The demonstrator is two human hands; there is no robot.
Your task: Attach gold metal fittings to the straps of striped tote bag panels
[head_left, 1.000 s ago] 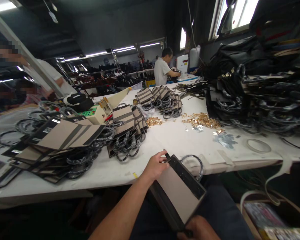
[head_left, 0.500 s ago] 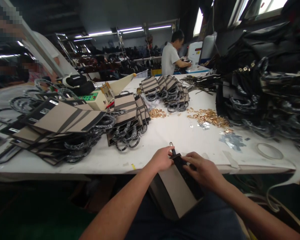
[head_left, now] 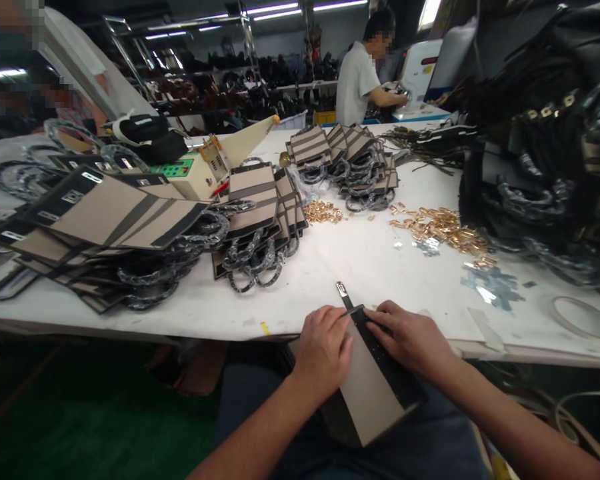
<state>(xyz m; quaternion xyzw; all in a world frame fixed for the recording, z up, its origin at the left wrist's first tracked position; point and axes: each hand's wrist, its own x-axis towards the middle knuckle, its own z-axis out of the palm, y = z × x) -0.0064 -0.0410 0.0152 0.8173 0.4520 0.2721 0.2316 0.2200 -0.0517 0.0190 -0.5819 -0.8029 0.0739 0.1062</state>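
A grey and black panel (head_left: 373, 393) lies tilted across my lap, its top end against the table's front edge. From that end a narrow black strap with a metal tip (head_left: 342, 291) sticks out over the white table (head_left: 320, 267). My left hand (head_left: 325, 347) grips the panel's upper left side, fingers bent over it. My right hand (head_left: 410, 333) holds the black band at the upper right, with its thumb and fingertips near the top edge. The undersides of both hands' grips are hidden.
Stacked panels with wrapped handles (head_left: 130, 220) cover the left; another stack (head_left: 253, 200) sits nearer the middle. Gold metal pieces (head_left: 445, 227), silver pieces (head_left: 495, 287) and a tape ring (head_left: 583, 317) lie right. Black bags (head_left: 525, 167) are piled beyond. A person (head_left: 357, 80) works behind.
My left hand has left the strap and moved down onto the panel's upper left side. My right hand has kept its place on the panel. The view has shifted.
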